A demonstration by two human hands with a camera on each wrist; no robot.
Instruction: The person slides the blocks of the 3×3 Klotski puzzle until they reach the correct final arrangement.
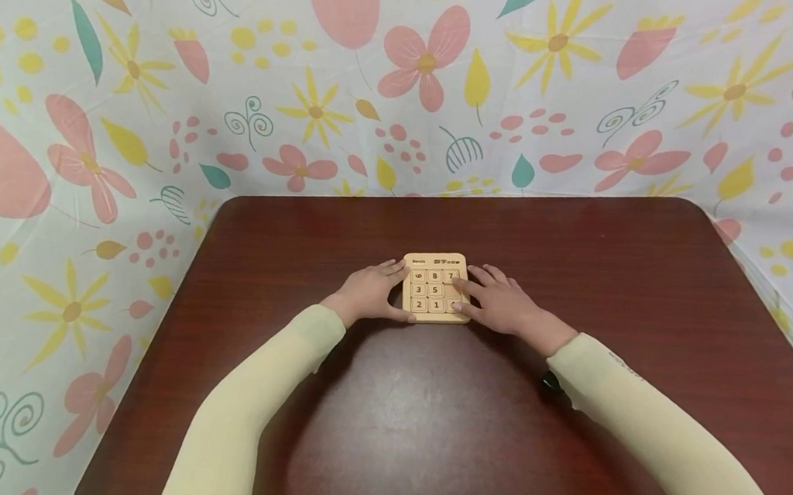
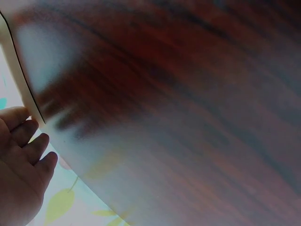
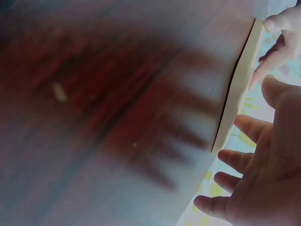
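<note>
A pale wooden number slide puzzle (image 1: 432, 260) lies flat on the dark table. Its square tiles carry printed digits, 8 and 7 among them in the top row. My left hand (image 1: 369, 290) holds the puzzle's left edge, fingers near the upper corner and thumb at the lower one. At the right side, my right hand (image 1: 502, 301) reaches over the tiles. Its index finger and thumb touch the right column and partly cover it; the other fingers spread outward. From the right wrist view, the puzzle's edge (image 3: 237, 94) appears side-on, beside the outstretched right fingers.
The reddish-brown table (image 1: 410, 425) has rounded corners and a glossy surface. A floral cloth (image 1: 356, 87) hangs behind it and along the left side. Pale yellow sleeves (image 1: 242, 415) cover both forearms.
</note>
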